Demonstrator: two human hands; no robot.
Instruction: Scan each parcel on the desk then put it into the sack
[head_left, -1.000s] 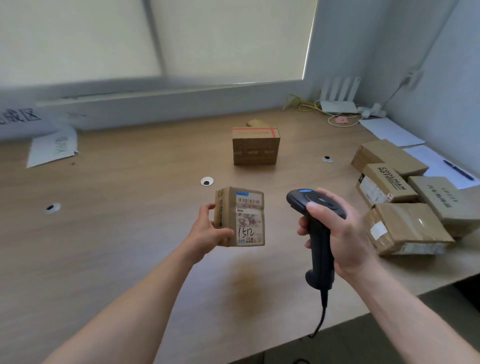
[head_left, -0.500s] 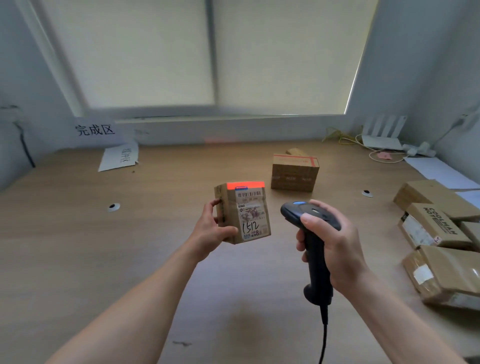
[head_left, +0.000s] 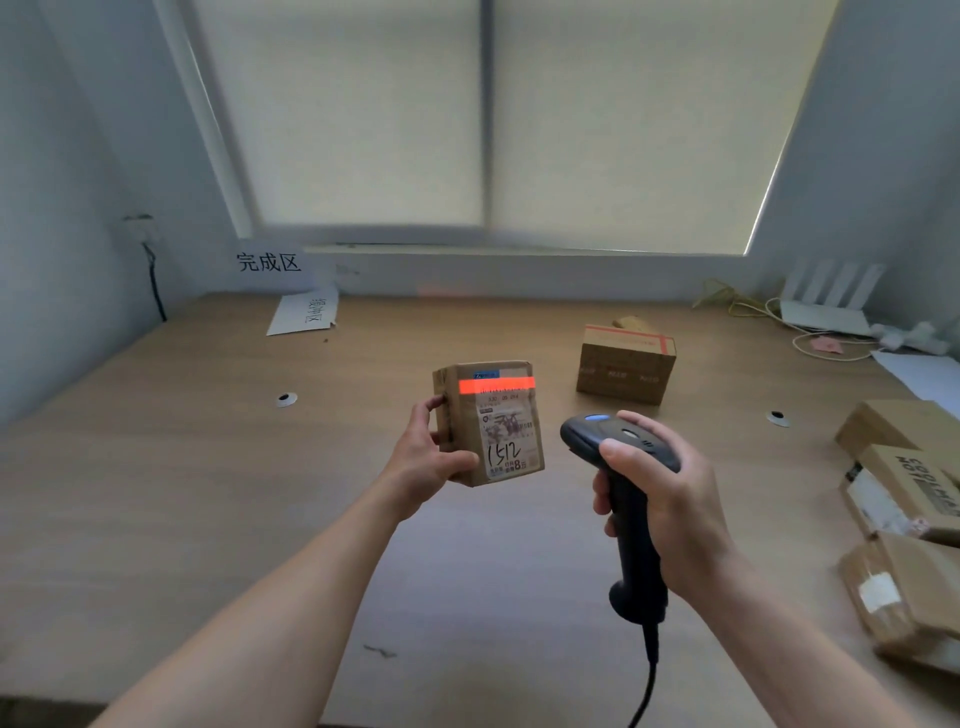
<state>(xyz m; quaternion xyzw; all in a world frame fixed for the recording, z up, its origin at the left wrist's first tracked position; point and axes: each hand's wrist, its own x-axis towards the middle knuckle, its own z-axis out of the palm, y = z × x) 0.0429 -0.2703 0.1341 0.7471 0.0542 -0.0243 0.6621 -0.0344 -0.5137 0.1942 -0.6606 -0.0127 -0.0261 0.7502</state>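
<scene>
My left hand (head_left: 428, 457) holds a small brown parcel (head_left: 491, 423) upright above the desk (head_left: 208, 467), its white label with "1512" facing me. A red scan bar lies across the barcode at the label's top. My right hand (head_left: 665, 493) grips a black handheld barcode scanner (head_left: 626, 519), its head aimed at the parcel from the right; its cable hangs down over the desk's front edge. Another taped parcel (head_left: 626, 364) stands further back on the desk. Several more parcels (head_left: 904, 525) lie at the right edge. No sack is in view.
A sign with Chinese characters (head_left: 269, 262) is on the back wall and a loose paper (head_left: 306, 314) lies below it. A white router (head_left: 831, 299) with cables sits at the back right. White sheets (head_left: 919, 371) lie at the right. A window with a drawn blind fills the back.
The view has tilted up and turned left. The red scan bar appeared at the parcel's top edge and has moved down onto the label's barcode. Both hands keep their hold.
</scene>
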